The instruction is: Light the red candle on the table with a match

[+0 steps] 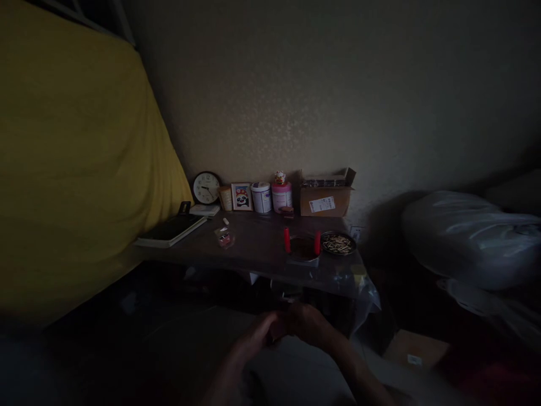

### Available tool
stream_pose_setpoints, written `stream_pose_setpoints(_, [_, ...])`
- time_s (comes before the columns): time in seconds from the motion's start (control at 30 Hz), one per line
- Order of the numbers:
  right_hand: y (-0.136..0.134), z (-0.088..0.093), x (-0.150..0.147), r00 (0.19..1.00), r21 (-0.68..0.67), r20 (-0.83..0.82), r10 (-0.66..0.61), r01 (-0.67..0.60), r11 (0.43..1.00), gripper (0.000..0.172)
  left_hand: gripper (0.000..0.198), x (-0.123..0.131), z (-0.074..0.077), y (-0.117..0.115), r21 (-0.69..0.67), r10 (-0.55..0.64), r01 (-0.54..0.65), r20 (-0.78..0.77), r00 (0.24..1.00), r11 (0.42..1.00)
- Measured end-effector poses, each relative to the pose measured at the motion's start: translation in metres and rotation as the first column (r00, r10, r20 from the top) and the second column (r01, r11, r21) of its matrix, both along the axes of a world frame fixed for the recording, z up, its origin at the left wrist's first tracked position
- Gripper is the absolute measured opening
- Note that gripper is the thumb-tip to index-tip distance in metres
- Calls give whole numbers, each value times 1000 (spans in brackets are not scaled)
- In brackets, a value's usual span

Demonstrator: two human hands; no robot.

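Left hand (257, 332) and right hand (306, 324) pressed together low and near, too dark to tell any pinch. Nearest on the table (253, 251): dish (302, 248) between 2 red candles (287, 239), probably rigid, breakable; best gripped at the rim.

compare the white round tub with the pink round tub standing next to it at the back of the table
The white round tub is pale all over with a bluish label; the pink round tub has a pink band under a white lid. The pink tub carries a small figurine on top, while the white tub's lid is bare. The white tub stands to the left, beside the framed panda picture. Both stand upright against the wall and look similar in size.
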State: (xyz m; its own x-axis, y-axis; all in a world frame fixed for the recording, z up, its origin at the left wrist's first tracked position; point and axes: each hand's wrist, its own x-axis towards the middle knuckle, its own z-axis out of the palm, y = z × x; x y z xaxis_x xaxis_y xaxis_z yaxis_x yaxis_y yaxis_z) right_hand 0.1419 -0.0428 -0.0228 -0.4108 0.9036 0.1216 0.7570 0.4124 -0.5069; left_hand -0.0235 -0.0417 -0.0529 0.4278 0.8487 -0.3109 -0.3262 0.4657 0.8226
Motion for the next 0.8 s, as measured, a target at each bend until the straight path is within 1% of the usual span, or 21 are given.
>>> stream_pose_setpoints(0.1, [1, -2, 1, 1000, 19, -17, -25, 25, 1000, 12, 14, 2, 4, 0, 30, 14, -11, -83, 996, 999])
stream_pose_setpoints(0.2, [3, -1, 3, 997, 21, -63, -43, 45, 999, 13, 16, 4, 10, 0, 64, 27, -19, -118, 993, 998])
stream_pose_setpoints(0.3, [4, 6, 6, 988, -7, -142, -66, 66, 998, 11, 23, 4, 15, 1, 104, 42, -30, -112, 993, 994])
stream_pose_setpoints(0.43, [5, 21, 9, 956, -46, -274, -107, 98, 994, 19, 33, 2, 17, 5, 162, 87, -74, -79, 993, 984])
stream_pose_setpoints(0.5, [3, 28, 10, 906, -99, -407, -114, 81, 992, 24, 36, 2, 19, 5, 190, 106, -92, -65, 992, 977])
stream_pose_setpoints(0.6, [1, 32, 10, 786, -187, -599, -155, 51, 981, 26, 39, 1, 21, 5, 230, 120, -106, -46, 992, 967])
stream_pose_setpoints(0.63, [1, 32, 9, 760, -201, -627, -173, 56, 978, 26, 41, 1, 22, 5, 244, 123, -110, -42, 991, 964])
stream_pose_setpoints(0.67, [1, 32, 9, 753, -203, -631, -187, 73, 976, 25, 42, 1, 22, 5, 255, 129, -115, -38, 991, 960])
stream_pose_setpoints(0.8, [0, 30, 6, 744, -204, -629, -224, 120, 972, 23, 44, 1, 19, 7, 261, 162, -149, -26, 987, 954])
